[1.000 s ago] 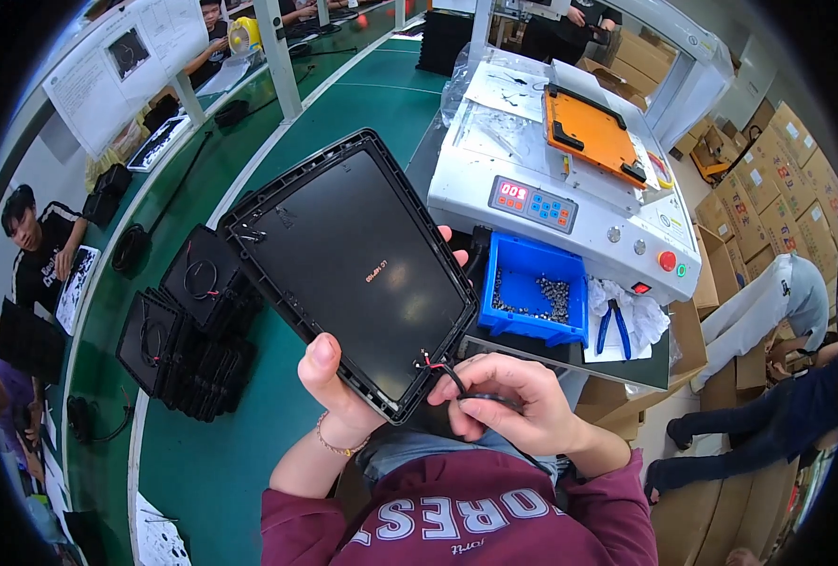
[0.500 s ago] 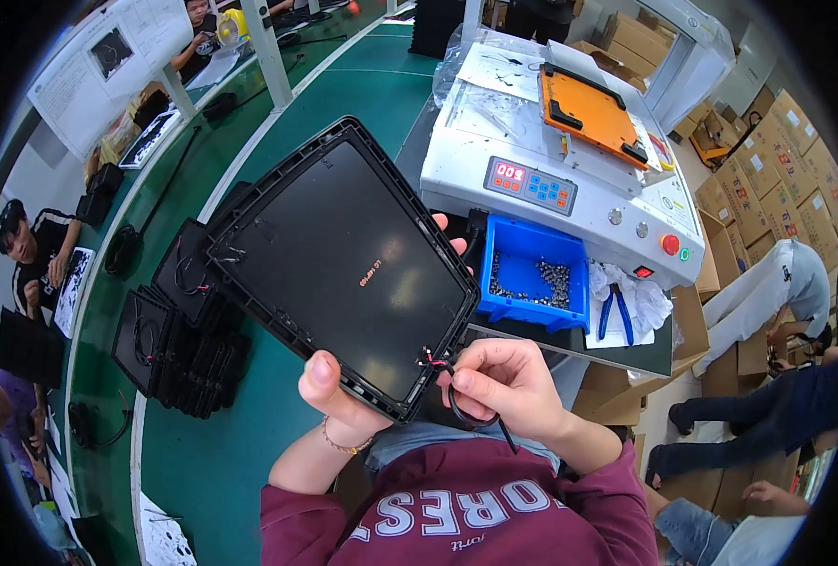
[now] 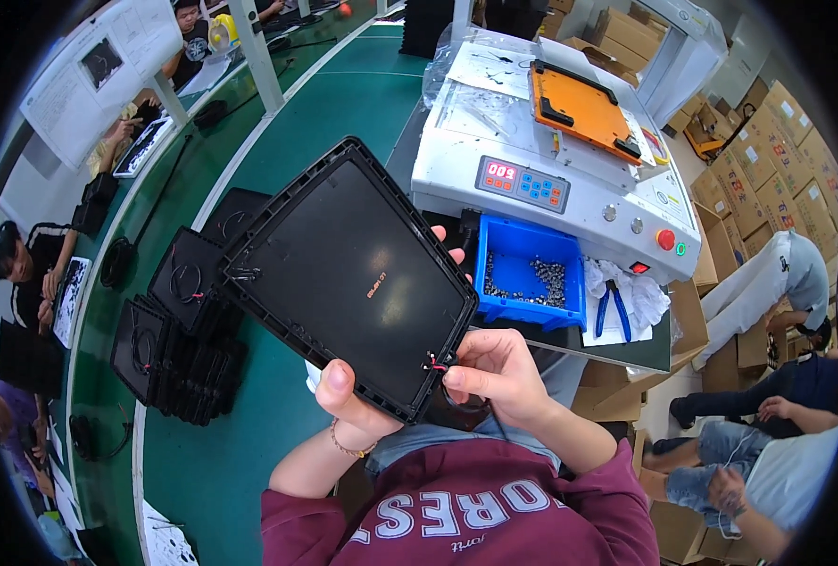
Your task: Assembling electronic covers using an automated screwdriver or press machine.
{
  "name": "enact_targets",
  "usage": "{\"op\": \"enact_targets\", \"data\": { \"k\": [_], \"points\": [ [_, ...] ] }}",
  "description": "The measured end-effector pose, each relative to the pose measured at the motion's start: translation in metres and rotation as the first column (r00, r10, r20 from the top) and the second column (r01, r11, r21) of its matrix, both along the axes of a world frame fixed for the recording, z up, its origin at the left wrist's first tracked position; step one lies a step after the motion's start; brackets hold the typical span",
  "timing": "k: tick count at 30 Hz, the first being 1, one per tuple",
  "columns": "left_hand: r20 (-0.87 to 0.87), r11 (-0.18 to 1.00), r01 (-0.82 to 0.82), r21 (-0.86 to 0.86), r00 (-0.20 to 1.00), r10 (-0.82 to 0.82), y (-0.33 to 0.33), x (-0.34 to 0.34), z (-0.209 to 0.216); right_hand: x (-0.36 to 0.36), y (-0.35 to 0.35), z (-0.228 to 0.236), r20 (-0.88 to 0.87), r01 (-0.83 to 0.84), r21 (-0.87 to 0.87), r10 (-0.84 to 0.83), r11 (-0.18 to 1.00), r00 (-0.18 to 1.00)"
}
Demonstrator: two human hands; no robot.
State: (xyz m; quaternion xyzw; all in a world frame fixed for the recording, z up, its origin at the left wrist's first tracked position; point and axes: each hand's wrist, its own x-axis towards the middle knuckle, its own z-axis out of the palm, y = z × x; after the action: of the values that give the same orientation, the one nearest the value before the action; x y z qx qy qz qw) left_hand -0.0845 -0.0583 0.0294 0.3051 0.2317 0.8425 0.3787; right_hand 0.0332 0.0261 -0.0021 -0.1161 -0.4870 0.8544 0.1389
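Observation:
My left hand (image 3: 355,404) grips a black rectangular plastic housing (image 3: 343,269) from below, thumb on its near edge and fingertips showing past its right edge. The housing is tilted, its shallow inside facing me and a raised rim running round it. At its near right corner, short red and black wires (image 3: 435,364) come out. There my right hand (image 3: 506,379) pinches the black cable, thumb and forefinger closed against the corner. The cable's lower part hangs below that hand, partly hidden by it.
Left on the green table (image 3: 291,132) stands a stack of similar black housings (image 3: 178,377) with coiled cables. To the right are a blue bin (image 3: 532,307) of small metal parts, blue-handled pliers (image 3: 613,311) and a white machine (image 3: 438,184) bearing an orange plate (image 3: 584,108). Other people work nearby.
The housing has come slightly lower and tilted a little. My right fingers have moved up closer to the housing's corner, and less of the cable shows below.

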Motion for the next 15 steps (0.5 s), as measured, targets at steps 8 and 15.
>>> {"op": "enact_targets", "data": {
  "k": [8, 15],
  "points": [
    [-0.098, 0.999, -0.042, 0.014, 0.994, 0.043, 0.012, 0.016, -0.006, -0.003, -0.005, -0.017, -0.079, 0.151, -0.004, -0.151, 0.988, 0.985],
    [-0.103, 0.979, 0.074, 0.191, 0.993, -0.055, 0.007, 0.013, -0.016, -0.01, 0.003, -0.023, -0.178, -0.06, -0.013, 0.057, 0.998, 0.982]
  ]
}}
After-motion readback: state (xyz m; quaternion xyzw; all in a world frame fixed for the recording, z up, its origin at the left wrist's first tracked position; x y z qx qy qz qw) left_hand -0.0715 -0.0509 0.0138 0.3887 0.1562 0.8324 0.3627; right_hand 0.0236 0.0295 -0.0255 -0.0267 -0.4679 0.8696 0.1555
